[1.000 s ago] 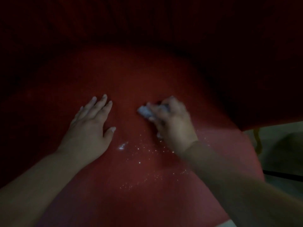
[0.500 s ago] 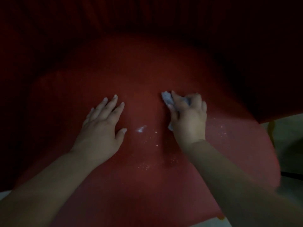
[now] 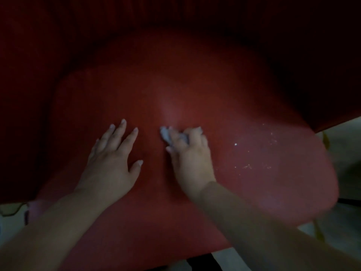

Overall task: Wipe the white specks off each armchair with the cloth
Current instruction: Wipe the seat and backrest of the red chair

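Note:
A red armchair seat fills the dim view. My right hand presses a small crumpled white cloth onto the seat near its middle, the cloth poking out past the fingertips. My left hand lies flat on the seat just to the left, fingers spread, holding nothing. White specks are scattered on the seat to the right of my right hand, with a brighter one above them.
The dark red backrest rises behind the seat and a dark armrest stands at the left. Pale floor shows past the seat's right edge and at the bottom left.
My right hand swept the cloth leftward over the patch of specks between the hands; that patch no longer shows. The view shifted, bringing more of the seat's right side in.

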Demonstrator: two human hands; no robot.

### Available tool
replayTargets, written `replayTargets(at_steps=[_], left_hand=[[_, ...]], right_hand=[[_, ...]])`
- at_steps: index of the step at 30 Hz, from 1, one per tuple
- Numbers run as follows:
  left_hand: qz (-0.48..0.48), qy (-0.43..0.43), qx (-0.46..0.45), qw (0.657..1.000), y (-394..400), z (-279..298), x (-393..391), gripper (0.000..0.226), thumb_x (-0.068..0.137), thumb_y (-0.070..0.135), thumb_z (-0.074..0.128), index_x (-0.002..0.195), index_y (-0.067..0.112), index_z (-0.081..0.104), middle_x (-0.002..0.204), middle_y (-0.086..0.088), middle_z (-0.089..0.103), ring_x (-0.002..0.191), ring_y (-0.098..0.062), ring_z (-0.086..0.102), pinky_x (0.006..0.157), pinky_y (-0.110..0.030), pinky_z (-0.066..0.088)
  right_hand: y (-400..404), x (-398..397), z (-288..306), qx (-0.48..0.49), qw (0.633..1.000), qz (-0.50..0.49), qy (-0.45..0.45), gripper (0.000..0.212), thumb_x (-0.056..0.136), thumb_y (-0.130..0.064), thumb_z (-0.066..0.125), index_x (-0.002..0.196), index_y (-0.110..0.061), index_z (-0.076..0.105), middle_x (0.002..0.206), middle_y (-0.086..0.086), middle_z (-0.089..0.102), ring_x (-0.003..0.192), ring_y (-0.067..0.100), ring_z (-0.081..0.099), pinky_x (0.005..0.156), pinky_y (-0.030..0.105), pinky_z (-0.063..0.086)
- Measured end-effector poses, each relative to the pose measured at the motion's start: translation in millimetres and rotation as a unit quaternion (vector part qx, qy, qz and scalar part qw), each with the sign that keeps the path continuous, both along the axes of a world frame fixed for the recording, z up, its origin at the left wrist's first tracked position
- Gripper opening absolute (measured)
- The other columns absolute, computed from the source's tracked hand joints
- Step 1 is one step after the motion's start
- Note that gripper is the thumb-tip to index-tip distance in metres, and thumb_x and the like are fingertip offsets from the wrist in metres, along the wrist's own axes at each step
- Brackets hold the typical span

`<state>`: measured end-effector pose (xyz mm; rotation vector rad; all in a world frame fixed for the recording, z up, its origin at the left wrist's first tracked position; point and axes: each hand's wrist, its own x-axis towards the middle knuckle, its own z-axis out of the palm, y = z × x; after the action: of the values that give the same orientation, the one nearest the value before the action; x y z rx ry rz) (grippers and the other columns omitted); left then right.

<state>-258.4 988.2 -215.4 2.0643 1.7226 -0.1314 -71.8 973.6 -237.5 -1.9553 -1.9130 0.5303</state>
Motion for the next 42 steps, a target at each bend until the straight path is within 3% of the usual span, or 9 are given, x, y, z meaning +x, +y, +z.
replayTargets(at_steps=[3, 8, 14, 16, 20, 26, 33, 38, 42], left_hand=[[0.004, -0.001, -0.010, 1.000, -6.6, 0.8, 0.5, 0.078, 0.088, 0.046, 0.055, 0.153, 0.033, 0.013, 0.162, 0.008, -0.007, 0.148, -0.014, -0.008, 0.119, -0.040, 0.006], [-0.005, 0.001, -0.021, 1.000, -13.7, 2.5, -3.7, 0.078, 0.089, 0.047, 0.055, 0.153, 0.034, 0.011, 0.162, 0.009, -0.008, 0.148, -0.014, -0.008, 0.120, -0.040, 0.009], [-0.018, 0.005, -0.032, 0.999, -23.7, 5.8, -4.2, 0.078, 0.089, 0.047, 0.055, 0.153, 0.032, 0.013, 0.162, 0.006, -0.007, 0.148, -0.016, -0.005, 0.120, -0.041, 0.011], [-0.030, 0.010, -0.032, 0.999, -29.4, 6.2, -5.4, 0.078, 0.089, 0.048, 0.054, 0.153, 0.033, 0.012, 0.162, 0.006, -0.007, 0.148, -0.016, -0.006, 0.121, -0.041, 0.009], [-0.028, 0.013, -0.035, 0.999, -35.6, 6.8, -12.4, 0.076, 0.091, 0.047, 0.052, 0.153, 0.035, 0.010, 0.162, 0.009, -0.009, 0.148, -0.014, -0.007, 0.120, -0.040, 0.008], [-0.029, 0.009, -0.039, 0.999, -42.1, 9.0, -17.1, 0.077, 0.089, 0.046, 0.055, 0.153, 0.033, 0.013, 0.162, 0.007, -0.006, 0.148, -0.017, -0.004, 0.120, -0.042, 0.011], [-0.029, 0.012, -0.036, 0.999, -36.0, 9.7, -12.6, 0.076, 0.089, 0.047, 0.055, 0.153, 0.033, 0.016, 0.162, 0.006, -0.005, 0.148, -0.018, -0.005, 0.120, -0.043, 0.010], [-0.038, -0.009, -0.013, 0.999, -32.8, 10.3, 12.9, 0.073, 0.089, 0.043, 0.056, 0.152, 0.030, 0.022, 0.162, 0.005, 0.001, 0.148, -0.016, -0.003, 0.120, -0.044, 0.010], [-0.063, -0.012, -0.008, 0.998, -24.4, 9.1, 29.7, 0.073, 0.088, 0.044, 0.057, 0.152, 0.031, 0.023, 0.162, 0.006, 0.002, 0.148, -0.016, -0.002, 0.118, -0.043, 0.010]], right_hand=[[-9.5, 11.2, 0.1, 0.029, 0.993, 0.109, -0.033, 0.049, 0.085, -0.029, 0.060, 0.133, -0.025, 0.053, 0.115, 0.012, 0.053, 0.094, 0.032, 0.051, 0.075, 0.040, 0.047], [7.7, 48.4, -4.0, -0.002, 0.986, -0.147, -0.083, 0.045, 0.092, -0.031, 0.053, 0.137, -0.029, 0.050, 0.128, 0.018, 0.045, 0.105, 0.036, 0.043, 0.087, 0.039, 0.037], [-50.1, -7.0, 2.5, 0.030, 0.993, 0.114, -0.017, 0.047, 0.084, -0.027, 0.060, 0.130, -0.021, 0.057, 0.109, 0.015, 0.056, 0.086, 0.035, 0.054, 0.071, 0.041, 0.049], [-45.3, 24.7, -2.9, 0.015, 0.997, 0.041, -0.061, 0.062, 0.074, -0.019, 0.073, 0.132, -0.023, 0.055, 0.115, 0.019, 0.055, 0.091, 0.039, 0.053, 0.077, 0.042, 0.046], [-47.7, 36.3, -3.5, 0.026, 0.981, -0.180, -0.072, 0.041, 0.089, -0.025, 0.061, 0.130, -0.023, 0.058, 0.116, 0.021, 0.052, 0.093, 0.038, 0.049, 0.082, 0.042, 0.042], [-82.5, -27.1, 1.6, 0.057, 0.997, 0.059, -0.001, 0.042, 0.087, -0.032, 0.060, 0.128, -0.024, 0.059, 0.107, 0.011, 0.057, 0.086, 0.031, 0.053, 0.069, 0.040, 0.050], [-57.9, 46.6, -0.9, 0.064, 0.985, -0.154, -0.051, 0.035, 0.089, -0.031, 0.062, 0.123, -0.024, 0.064, 0.109, 0.017, 0.055, 0.089, 0.035, 0.049, 0.078, 0.039, 0.045], [-73.5, 33.8, -2.2, 0.073, 0.995, 0.043, -0.046, 0.032, 0.086, -0.035, 0.064, 0.117, -0.029, 0.067, 0.102, 0.011, 0.058, 0.081, 0.031, 0.051, 0.066, 0.036, 0.047], [-53.8, 97.7, -1.4, 0.088, 0.984, -0.136, -0.079, 0.030, 0.087, -0.033, 0.064, 0.116, -0.028, 0.068, 0.100, 0.016, 0.056, 0.085, 0.035, 0.050, 0.072, 0.041, 0.047]])
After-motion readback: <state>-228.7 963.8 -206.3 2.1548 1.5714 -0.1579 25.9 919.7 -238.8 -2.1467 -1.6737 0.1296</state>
